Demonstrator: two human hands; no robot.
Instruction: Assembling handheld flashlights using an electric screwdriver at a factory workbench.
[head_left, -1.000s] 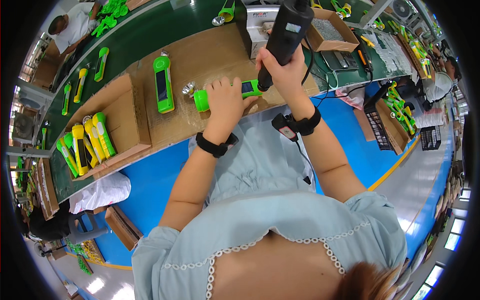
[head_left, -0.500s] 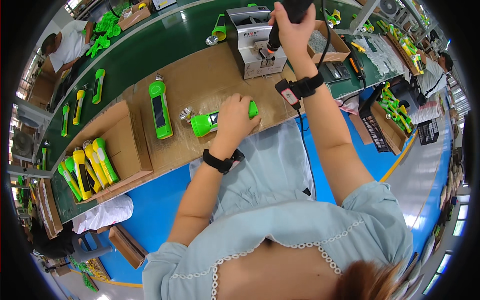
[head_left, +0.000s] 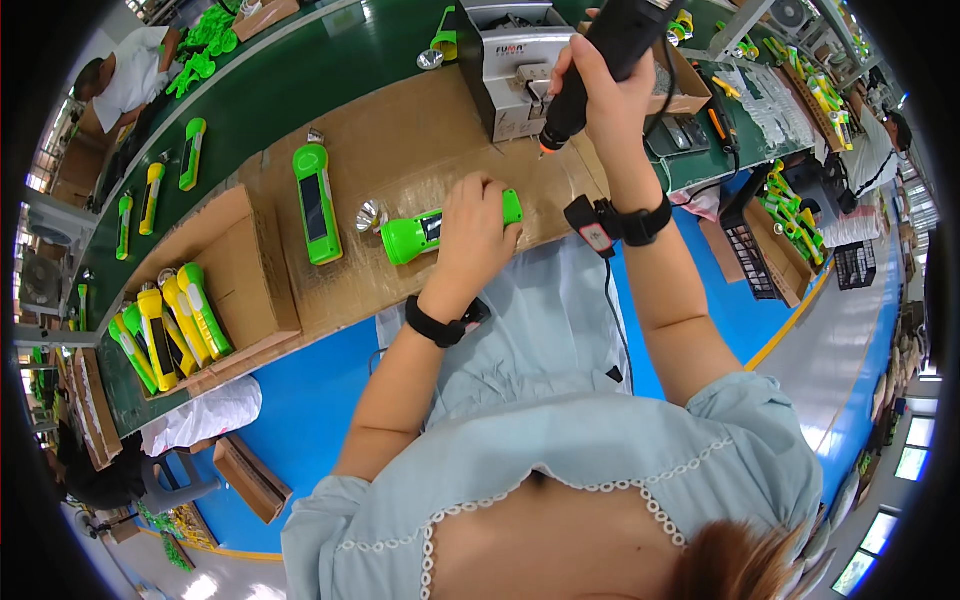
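My left hand (head_left: 473,228) is wrapped over a green flashlight (head_left: 403,243) lying on the cardboard sheet (head_left: 400,140). The flashlight's middle is hidden under my fingers; its wide end points left, beside a loose silver reflector (head_left: 370,215). Gripped in my right hand (head_left: 618,110) is a black electric screwdriver (head_left: 572,105), tilted so that its orange-ringed tip hangs right of and above the flashlight, apart from it. Just beyond the tip stands a grey screw feeder (head_left: 515,75). Another green flashlight (head_left: 318,205) with a dark panel lies to the left, a reflector at its far end.
An open cardboard box (head_left: 262,265) at the left holds several yellow and green flashlights (head_left: 165,335). More flashlights (head_left: 192,155) lie on the green bench beyond. Behind my right hand sit a small cardboard box (head_left: 690,95) and a cable. A co-worker (head_left: 135,75) sits at the far left.
The screwdriver has come away from the screw feeder, nearer to me and toward the flashlight, with my right hand lower. My left hand stays on the flashlight.
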